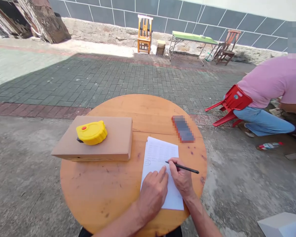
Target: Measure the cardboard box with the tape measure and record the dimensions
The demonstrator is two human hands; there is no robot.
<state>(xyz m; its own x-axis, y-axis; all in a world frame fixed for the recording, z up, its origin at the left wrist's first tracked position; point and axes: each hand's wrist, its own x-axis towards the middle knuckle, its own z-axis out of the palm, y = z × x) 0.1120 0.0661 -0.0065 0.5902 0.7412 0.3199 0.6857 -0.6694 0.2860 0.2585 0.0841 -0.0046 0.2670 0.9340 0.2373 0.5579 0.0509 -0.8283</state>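
Wooden round table (pixel 101 194) fills the lower centre, bearing a cardboard box (pixel 113 144) at left and a white sheet (pixel 158 153) right of centre. A yellow tape measure (pixel 91 132) sits on the box. The left hand (pixel 151 192) lies on the sheet, fingers together; the right hand (pixel 181 177) pinches a black pen (pixel 184 168), tip on the sheet.

Yellow tape measure (pixel 91 132) atop cardboard box (pixel 119 136); person (pixel 268 82) on red chair (pixel 233 98) nearby.

Your tape (pixel 91 132) sits on the board (pixel 115 141), left on the table (pixel 101 194). The paper (pixel 160 153) lies just right of it, phone (pixel 183 128) behind, with your left hand (pixel 151 194) and right hand (pixel 181 179) with pen (pixel 185 168) on top.
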